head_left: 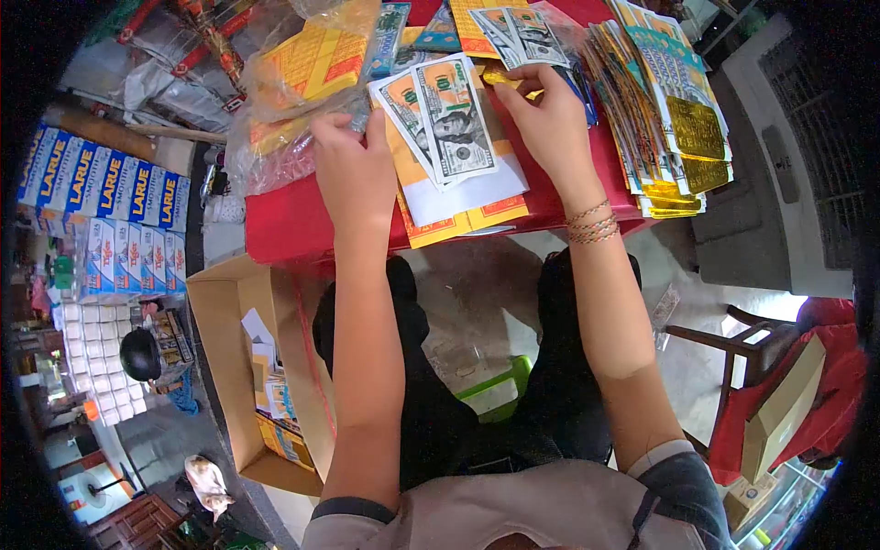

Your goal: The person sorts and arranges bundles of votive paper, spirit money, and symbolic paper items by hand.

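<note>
On the red-covered table, fanned banknotes printed with 100 (451, 119) lie on a white sheet (458, 197), over yellow paper with red print (500, 215). My left hand (353, 170) is at the left edge of this stack. Its thumb is by the notes, and its fingers are apart over clear plastic wrap. At the upper right corner of the stack, my right hand (550, 124) pinches a small piece of gold foil paper (496, 76). More printed notes (532, 37) lie just beyond that hand.
A tall pile of layered paper bundles with gold sheets (694, 128) stands at the table's right. Plastic-wrapped yellow packets (316, 64) lie at the left. Below, a cardboard box (215, 302) holds loose papers. A wooden chair (733, 339) stands right; a cat (207, 481) lies lower left.
</note>
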`<state>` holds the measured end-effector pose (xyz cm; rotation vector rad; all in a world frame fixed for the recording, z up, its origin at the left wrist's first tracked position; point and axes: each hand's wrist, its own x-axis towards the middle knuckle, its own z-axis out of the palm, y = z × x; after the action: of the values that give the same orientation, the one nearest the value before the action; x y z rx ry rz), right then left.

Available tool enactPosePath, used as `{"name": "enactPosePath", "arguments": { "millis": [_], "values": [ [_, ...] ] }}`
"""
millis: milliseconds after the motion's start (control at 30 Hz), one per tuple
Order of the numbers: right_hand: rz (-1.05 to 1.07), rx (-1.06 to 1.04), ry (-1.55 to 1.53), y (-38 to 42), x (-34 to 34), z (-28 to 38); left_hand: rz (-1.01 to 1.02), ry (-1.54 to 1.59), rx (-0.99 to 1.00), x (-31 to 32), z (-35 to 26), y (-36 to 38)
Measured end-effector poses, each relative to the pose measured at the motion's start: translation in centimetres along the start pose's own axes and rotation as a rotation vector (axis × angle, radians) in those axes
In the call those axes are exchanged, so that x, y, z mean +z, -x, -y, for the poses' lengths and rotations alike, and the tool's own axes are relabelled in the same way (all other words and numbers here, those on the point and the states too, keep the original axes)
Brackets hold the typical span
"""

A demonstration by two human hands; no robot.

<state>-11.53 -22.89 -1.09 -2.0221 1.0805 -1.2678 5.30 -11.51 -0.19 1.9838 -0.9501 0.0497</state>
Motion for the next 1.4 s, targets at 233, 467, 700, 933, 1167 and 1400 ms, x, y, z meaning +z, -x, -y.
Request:
{"name": "enactPosePath", "arguments": {
  "millis": [233,467,700,933,1167,1400],
  "values": [
    [0.122,0.118,0.07,1.1,0.5,0.2,0.089,0.127,-0.027,1.3,1.0,0.5],
    [0.179,0.093,0.065,1.9,1.4,0.7,0.138,0.336,-0.038,2.4,0.9,0.8],
    [0.192,0.107,0.093,2.2,1.3,0.9,0.108,0.405,-0.036,2.6,0.7,0.9],
    [0.1,0.05,0.05,2.7,2.0,0.8,0.159,0.677,-0.079,3.1,0.7,0.9],
    [0.11,0.064,0.025,2.8,1.8,1.2,0.218,0.825,0.021,2.8,1.2,1.1],
    [0.11,0.055,-0.066,2.9,1.3,1.8,0.282,0.667,0.116,1.5,0.4,1.3]
  ]
}}
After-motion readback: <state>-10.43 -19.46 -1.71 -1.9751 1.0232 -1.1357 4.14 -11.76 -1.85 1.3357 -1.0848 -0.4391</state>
